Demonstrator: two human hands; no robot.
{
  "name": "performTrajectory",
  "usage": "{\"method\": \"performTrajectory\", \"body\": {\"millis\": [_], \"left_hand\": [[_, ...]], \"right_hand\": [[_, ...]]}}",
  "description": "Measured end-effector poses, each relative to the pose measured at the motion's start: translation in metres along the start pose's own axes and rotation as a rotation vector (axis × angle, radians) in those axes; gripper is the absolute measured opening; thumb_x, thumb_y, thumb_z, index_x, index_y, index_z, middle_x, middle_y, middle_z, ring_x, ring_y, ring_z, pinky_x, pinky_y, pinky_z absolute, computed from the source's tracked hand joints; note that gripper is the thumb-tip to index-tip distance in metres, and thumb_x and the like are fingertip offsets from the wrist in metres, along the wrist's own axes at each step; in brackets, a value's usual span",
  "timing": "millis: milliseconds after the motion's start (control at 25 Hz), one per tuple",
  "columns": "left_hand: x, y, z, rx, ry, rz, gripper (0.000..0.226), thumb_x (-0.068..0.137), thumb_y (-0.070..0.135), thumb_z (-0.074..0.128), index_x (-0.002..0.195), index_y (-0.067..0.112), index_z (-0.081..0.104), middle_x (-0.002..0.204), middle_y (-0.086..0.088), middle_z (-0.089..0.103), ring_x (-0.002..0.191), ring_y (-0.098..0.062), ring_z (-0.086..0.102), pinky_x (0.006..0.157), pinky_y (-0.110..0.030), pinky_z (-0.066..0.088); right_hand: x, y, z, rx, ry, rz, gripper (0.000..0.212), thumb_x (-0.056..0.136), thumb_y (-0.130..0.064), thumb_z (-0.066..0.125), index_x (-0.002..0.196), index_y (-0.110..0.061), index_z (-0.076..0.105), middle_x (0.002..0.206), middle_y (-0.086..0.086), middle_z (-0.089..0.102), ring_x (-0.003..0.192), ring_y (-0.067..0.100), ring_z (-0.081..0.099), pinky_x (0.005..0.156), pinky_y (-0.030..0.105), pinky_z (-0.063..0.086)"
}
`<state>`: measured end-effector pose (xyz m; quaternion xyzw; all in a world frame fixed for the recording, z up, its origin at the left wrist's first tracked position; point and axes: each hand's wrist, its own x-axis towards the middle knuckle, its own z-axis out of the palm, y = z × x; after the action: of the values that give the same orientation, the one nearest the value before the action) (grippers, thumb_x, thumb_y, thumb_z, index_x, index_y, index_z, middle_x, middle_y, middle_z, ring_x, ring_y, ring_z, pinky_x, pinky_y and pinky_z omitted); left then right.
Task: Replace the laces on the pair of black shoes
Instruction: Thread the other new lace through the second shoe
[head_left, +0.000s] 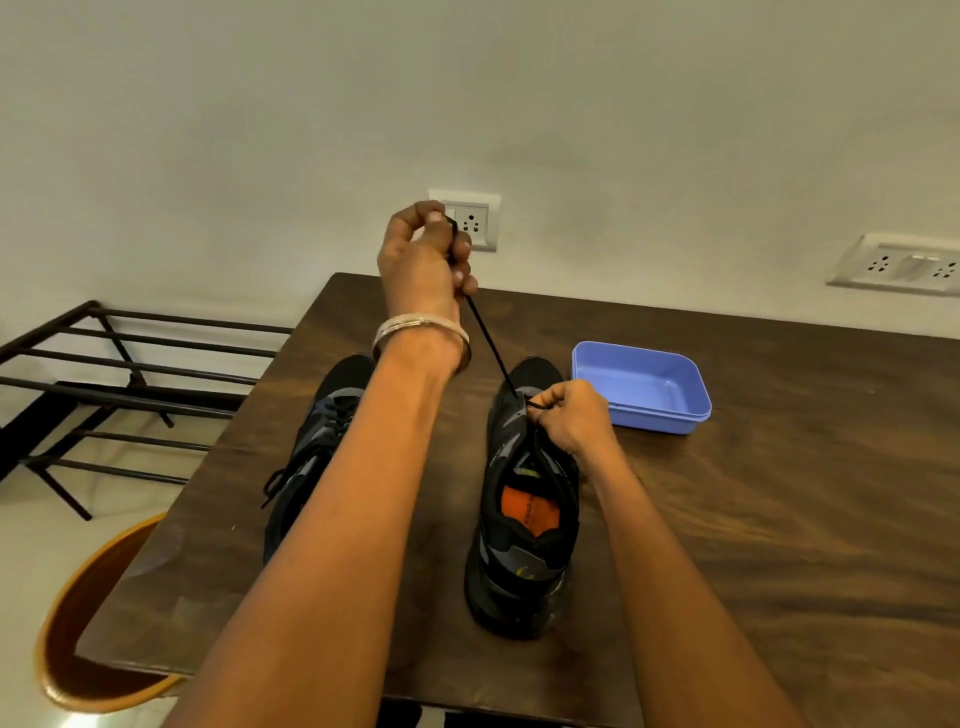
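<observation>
Now, lace (491, 345): black, taut, slanting from right shoe (524, 499) up to left hand (423, 257), which gripped it.
Right hand (571, 418): pinched lace at eyelets.
Shoe: toe pointed away.

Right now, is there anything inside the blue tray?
No, the blue tray beside the right shoe shows only its bare bottom.

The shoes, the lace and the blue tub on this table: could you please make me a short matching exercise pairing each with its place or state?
Things:
1. left shoe
2. right shoe
3. black lace
4. blue tub

States:
A. pulled taut up from the right shoe by the left hand
B. stands beyond the right hand, nothing visible in it
C. laced, partly hidden by the left forearm
D. tongue open, orange insole showing

Pairs: 1-C, 2-D, 3-A, 4-B
</observation>
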<state>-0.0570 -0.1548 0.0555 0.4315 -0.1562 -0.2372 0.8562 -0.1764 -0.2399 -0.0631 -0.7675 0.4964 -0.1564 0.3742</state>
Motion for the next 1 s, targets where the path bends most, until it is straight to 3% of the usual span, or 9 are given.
{"method": "performTrajectory", "body": {"millis": [80, 200, 280, 360, 600, 760, 840, 920, 1000], "left_hand": [[-0.008, -0.012, -0.011, 0.373, -0.11, 0.063, 0.016, 0.096, 0.01, 0.051, 0.095, 0.022, 0.061, 0.069, 0.004, 0.058, 0.055, -0.007, 0.05, 0.052, -0.023, 0.045], [-0.005, -0.055, -0.037, 1.115, -0.346, 0.092, 0.016, 0.092, 0.021, 0.061, 0.102, 0.027, 0.071, 0.097, 0.005, 0.071, 0.089, -0.01, 0.063, 0.089, -0.029, 0.052], [-0.004, -0.078, -0.048, 1.524, -0.489, 0.061, 0.02, 0.089, 0.027, 0.065, 0.107, 0.028, 0.073, 0.108, 0.003, 0.07, 0.103, -0.017, 0.063, 0.096, -0.035, 0.05], [-0.004, -0.09, -0.052, 1.682, -0.494, -0.011, 0.021, 0.088, 0.032, 0.066, 0.107, 0.029, 0.073, 0.106, -0.001, 0.071, 0.103, -0.023, 0.062, 0.093, -0.039, 0.052], [-0.002, -0.094, -0.049, 1.323, -0.266, -0.069, 0.011, 0.088, 0.016, 0.067, 0.084, 0.018, 0.077, 0.094, 0.0, 0.073, 0.087, -0.015, 0.066, 0.083, -0.027, 0.054], [-0.002, -0.042, -0.021, 0.366, 0.013, -0.124, 0.016, 0.092, 0.002, 0.057, 0.083, 0.009, 0.068, 0.087, -0.003, 0.072, 0.08, -0.013, 0.068, 0.055, -0.018, 0.039], [0.002, -0.021, -0.017, 0.094, 0.05, -0.096, 0.02, 0.095, 0.002, 0.052, 0.081, 0.011, 0.062, 0.082, -0.006, 0.071, 0.074, -0.018, 0.07, 0.042, -0.018, 0.032], [0.001, -0.017, -0.023, 0.364, 0.123, -0.093, 0.015, 0.095, 0.011, 0.056, 0.082, 0.009, 0.063, 0.085, -0.007, 0.07, 0.07, -0.017, 0.066, 0.045, -0.019, 0.04], [0.001, -0.032, -0.042, 0.994, 0.21, -0.208, 0.016, 0.091, 0.022, 0.058, 0.088, 0.007, 0.061, 0.106, -0.014, 0.065, 0.09, -0.026, 0.061, 0.074, -0.028, 0.05]], "right_hand": [[-0.003, 0.0, -0.002, 0.021, 0.001, 0.0, 0.009, 0.09, -0.011, 0.067, 0.085, -0.006, 0.073, 0.084, 0.004, 0.065, 0.092, 0.02, 0.061, 0.083, 0.033, 0.051], [-0.004, -0.005, -0.001, 0.003, 0.014, -0.021, 0.011, 0.09, -0.01, 0.067, 0.084, -0.004, 0.073, 0.086, 0.011, 0.067, 0.091, 0.022, 0.061, 0.085, 0.036, 0.05], [-0.003, -0.006, 0.001, -0.02, 0.034, -0.027, 0.012, 0.089, -0.009, 0.066, 0.084, 0.0, 0.073, 0.091, 0.016, 0.069, 0.094, 0.025, 0.061, 0.085, 0.039, 0.05], [-0.002, -0.005, 0.001, -0.009, 0.035, -0.024, 0.012, 0.089, -0.008, 0.066, 0.082, -0.002, 0.073, 0.093, 0.015, 0.069, 0.095, 0.025, 0.061, 0.084, 0.038, 0.05], [0.0, -0.006, 0.002, -0.015, 0.028, -0.007, 0.012, 0.09, -0.008, 0.066, 0.083, -0.003, 0.074, 0.096, 0.014, 0.069, 0.098, 0.024, 0.061, 0.085, 0.038, 0.052], [-0.001, -0.004, 0.0, 0.003, 0.017, -0.002, 0.01, 0.09, -0.01, 0.067, 0.086, -0.004, 0.075, 0.098, 0.012, 0.07, 0.1, 0.023, 0.06, 0.082, 0.032, 0.049], [-0.003, -0.006, -0.003, -0.005, -0.005, 0.0, 0.009, 0.089, -0.011, 0.068, 0.086, -0.006, 0.074, 0.097, 0.011, 0.07, 0.098, 0.022, 0.061, 0.082, 0.032, 0.05], [-0.003, -0.008, -0.012, -0.004, -0.057, 0.019, 0.007, 0.087, -0.013, 0.071, 0.081, -0.01, 0.072, 0.093, 0.009, 0.07, 0.09, 0.019, 0.062, 0.078, 0.031, 0.051], [-0.003, -0.01, -0.025, 0.029, -0.11, 0.062, 0.008, 0.086, -0.01, 0.073, 0.078, -0.011, 0.069, 0.081, 0.007, 0.07, 0.07, 0.016, 0.062, 0.065, 0.027, 0.052]]}}
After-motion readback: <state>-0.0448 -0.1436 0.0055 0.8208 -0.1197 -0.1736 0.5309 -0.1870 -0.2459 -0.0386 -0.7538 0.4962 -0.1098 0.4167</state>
